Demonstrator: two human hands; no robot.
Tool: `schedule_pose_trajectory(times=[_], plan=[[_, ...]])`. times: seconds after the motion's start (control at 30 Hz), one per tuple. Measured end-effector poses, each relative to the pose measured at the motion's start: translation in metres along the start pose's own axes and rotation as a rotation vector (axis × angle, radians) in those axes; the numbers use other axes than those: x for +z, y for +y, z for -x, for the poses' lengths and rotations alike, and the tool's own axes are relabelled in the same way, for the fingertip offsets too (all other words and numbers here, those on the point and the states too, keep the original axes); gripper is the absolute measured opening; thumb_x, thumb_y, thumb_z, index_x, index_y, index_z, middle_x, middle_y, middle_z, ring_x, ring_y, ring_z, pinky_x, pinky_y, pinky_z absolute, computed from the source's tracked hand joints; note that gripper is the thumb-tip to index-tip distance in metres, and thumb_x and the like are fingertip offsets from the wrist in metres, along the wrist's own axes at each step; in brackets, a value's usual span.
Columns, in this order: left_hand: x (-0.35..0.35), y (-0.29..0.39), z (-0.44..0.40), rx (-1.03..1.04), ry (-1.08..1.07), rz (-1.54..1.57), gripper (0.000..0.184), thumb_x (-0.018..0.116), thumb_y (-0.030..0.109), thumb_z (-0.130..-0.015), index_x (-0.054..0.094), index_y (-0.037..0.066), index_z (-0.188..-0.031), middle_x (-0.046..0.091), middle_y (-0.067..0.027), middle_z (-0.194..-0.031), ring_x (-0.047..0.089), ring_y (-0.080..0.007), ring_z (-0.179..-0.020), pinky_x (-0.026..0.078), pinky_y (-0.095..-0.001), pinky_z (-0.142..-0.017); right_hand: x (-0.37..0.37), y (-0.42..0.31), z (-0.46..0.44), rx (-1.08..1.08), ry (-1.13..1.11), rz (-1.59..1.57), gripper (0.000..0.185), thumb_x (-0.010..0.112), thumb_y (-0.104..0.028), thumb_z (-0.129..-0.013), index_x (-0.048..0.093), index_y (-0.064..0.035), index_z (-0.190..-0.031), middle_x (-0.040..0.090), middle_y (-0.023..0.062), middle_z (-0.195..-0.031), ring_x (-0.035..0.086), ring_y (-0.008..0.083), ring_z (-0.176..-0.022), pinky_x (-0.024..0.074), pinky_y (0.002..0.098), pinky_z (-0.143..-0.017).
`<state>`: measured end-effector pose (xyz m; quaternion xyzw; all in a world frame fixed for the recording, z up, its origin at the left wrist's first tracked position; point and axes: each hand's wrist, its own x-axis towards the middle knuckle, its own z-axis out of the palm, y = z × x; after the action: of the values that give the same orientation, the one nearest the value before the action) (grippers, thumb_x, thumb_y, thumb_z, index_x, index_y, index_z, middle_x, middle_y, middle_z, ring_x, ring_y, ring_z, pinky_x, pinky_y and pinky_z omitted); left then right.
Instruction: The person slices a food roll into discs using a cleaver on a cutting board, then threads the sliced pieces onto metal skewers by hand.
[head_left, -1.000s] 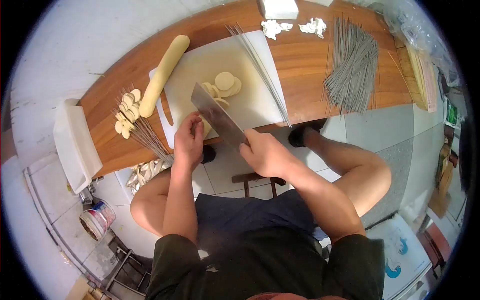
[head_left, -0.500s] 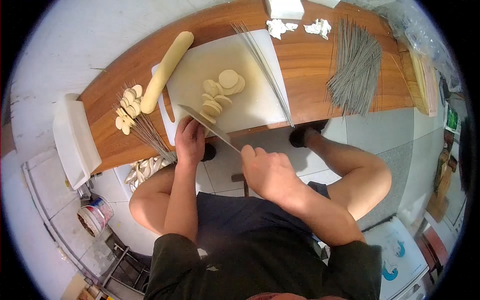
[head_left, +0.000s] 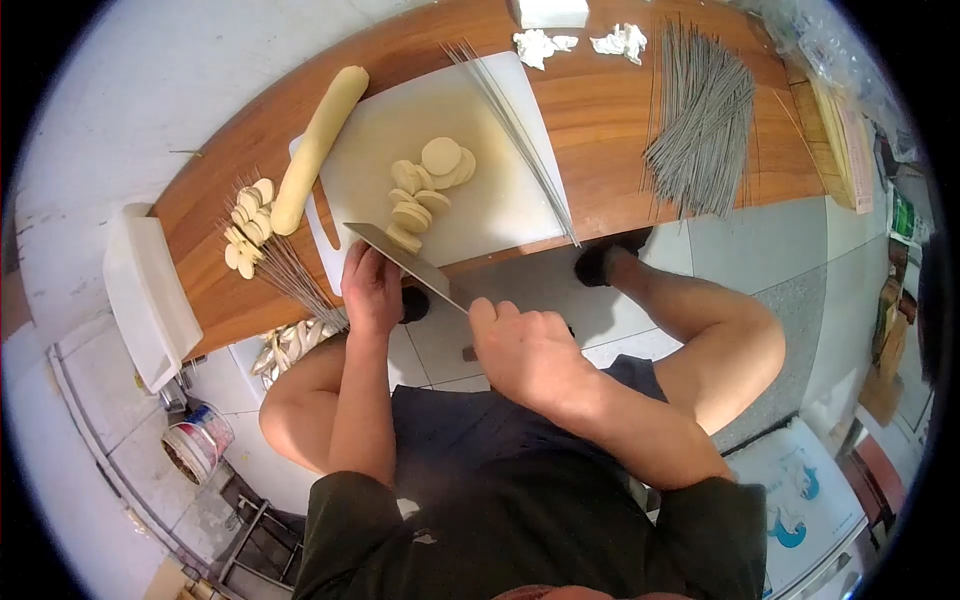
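Note:
My right hand (head_left: 525, 350) grips the handle end of a kitchen knife (head_left: 405, 262), its broad blade slanting to the near edge of a white cutting board (head_left: 490, 220). Close against the blade, my left hand (head_left: 372, 290) has its fingers curled down; whatever they hold is hidden. Beyond the blade lie several round, pale yellow slices (head_left: 412, 217), some overlapping. A long pale yellow roll (head_left: 318, 150) rests across the board's left edge. Several thin metal skewers (head_left: 515, 145) lie along the board's right side.
Skewers threaded with slices (head_left: 248, 222) lie left of the board. A big heap of skewers (head_left: 702, 125) covers part of the wooden table (head_left: 605, 150) at right. Crumpled tissues (head_left: 620, 42) are at the back. A white tray (head_left: 150, 290) stands at the left end, a bucket (head_left: 197, 443) below.
The view has shifted a little, so the table appears farther left. The knife and my left hand have moved slightly toward my body relative to the slices.

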<state>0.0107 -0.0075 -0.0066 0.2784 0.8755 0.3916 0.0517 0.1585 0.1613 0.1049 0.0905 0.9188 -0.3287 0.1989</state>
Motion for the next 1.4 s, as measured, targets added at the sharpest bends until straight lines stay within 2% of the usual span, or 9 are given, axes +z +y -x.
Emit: schedule_pose_trajectory(times=[0.27,0.37,0.47,0.57,0.77,1.07,1.27,1.4], plan=[[0.001,-0.001,0.001,-0.030,-0.002,-0.033,0.021,0.061,-0.004,-0.078,0.064,-0.003,-0.099,0.061,-0.0177,-0.103,0.060,-0.0347,-0.092,0.050,-0.0381,-0.079,-0.001,-0.001,0.000,0.008,-0.021,-0.002,0.015,0.055,-0.013,-0.084,0.048,-0.0014,-0.090,0.062,0.0194,-0.077,0.065,0.0379,-0.065,0.0529,0.0448,-0.058],[0.003,-0.007,0.003,0.009,0.009,-0.082,0.022,0.062,-0.004,-0.078,0.064,-0.003,-0.099,0.062,-0.0171,-0.104,0.061,-0.0334,-0.093,0.050,-0.0370,-0.079,-0.008,-0.002,-0.005,0.018,-0.056,-0.021,0.011,0.048,-0.008,-0.084,0.051,0.0007,-0.090,0.065,0.0201,-0.076,0.068,0.0350,-0.069,0.0553,0.0414,-0.061],[0.003,-0.001,0.001,0.022,0.014,-0.097,0.021,0.063,-0.004,-0.078,0.064,-0.004,-0.099,0.062,-0.0173,-0.105,0.061,-0.0331,-0.093,0.050,-0.0362,-0.080,-0.007,0.000,-0.012,0.055,-0.106,-0.052,0.015,0.054,-0.013,-0.084,0.048,-0.0011,-0.092,0.063,0.0214,-0.079,0.066,0.0382,-0.070,0.0530,0.0456,-0.062],[0.004,0.001,0.001,0.039,0.030,-0.093,0.020,0.063,-0.004,-0.078,0.064,-0.004,-0.098,0.063,-0.0179,-0.104,0.061,-0.0334,-0.093,0.050,-0.0363,-0.080,-0.004,0.002,-0.015,0.039,-0.089,-0.081,0.014,0.054,-0.012,-0.085,0.048,-0.0010,-0.092,0.064,0.0214,-0.079,0.066,0.0379,-0.072,0.0531,0.0457,-0.064],[0.009,-0.011,0.005,-0.021,0.012,-0.024,0.019,0.062,-0.004,-0.079,0.064,-0.005,-0.098,0.063,-0.0192,-0.103,0.061,-0.0347,-0.093,0.049,-0.0376,-0.081,-0.006,0.001,-0.021,0.058,-0.116,-0.076,0.010,0.051,-0.008,-0.084,0.049,-0.0010,-0.091,0.064,0.0198,-0.078,0.066,0.0376,-0.072,0.0535,0.0448,-0.063],[0.007,-0.005,-0.001,0.047,0.020,-0.066,0.020,0.061,-0.004,-0.079,0.064,-0.005,-0.099,0.063,-0.0193,-0.104,0.061,-0.0351,-0.095,0.049,-0.0383,-0.084,0.000,0.004,-0.033,0.068,-0.141,-0.070,0.010,0.053,-0.007,-0.082,0.050,-0.0013,-0.090,0.065,0.0203,-0.080,0.067,0.0365,-0.071,0.0537,0.0440,-0.063],[0.008,-0.004,-0.002,0.010,0.023,-0.062,0.018,0.062,-0.003,-0.079,0.065,-0.004,-0.097,0.063,-0.0187,-0.104,0.061,-0.0345,-0.095,0.049,-0.0377,-0.085,0.012,0.009,-0.038,0.030,-0.086,-0.036,0.014,0.057,-0.008,-0.081,0.048,-0.0009,-0.090,0.064,0.0210,-0.079,0.067,0.0359,-0.070,0.0540,0.0425,-0.062],[0.007,-0.006,-0.001,0.062,0.042,-0.075,0.017,0.062,-0.003,-0.080,0.064,-0.004,-0.096,0.063,-0.0182,-0.105,0.061,-0.0342,-0.096,0.049,-0.0376,-0.085,0.030,0.019,-0.043,0.025,-0.068,-0.039,0.013,0.054,-0.008,-0.082,0.048,-0.0009,-0.090,0.063,0.0210,-0.078,0.067,0.0357,-0.069,0.0541,0.0418,-0.060]])
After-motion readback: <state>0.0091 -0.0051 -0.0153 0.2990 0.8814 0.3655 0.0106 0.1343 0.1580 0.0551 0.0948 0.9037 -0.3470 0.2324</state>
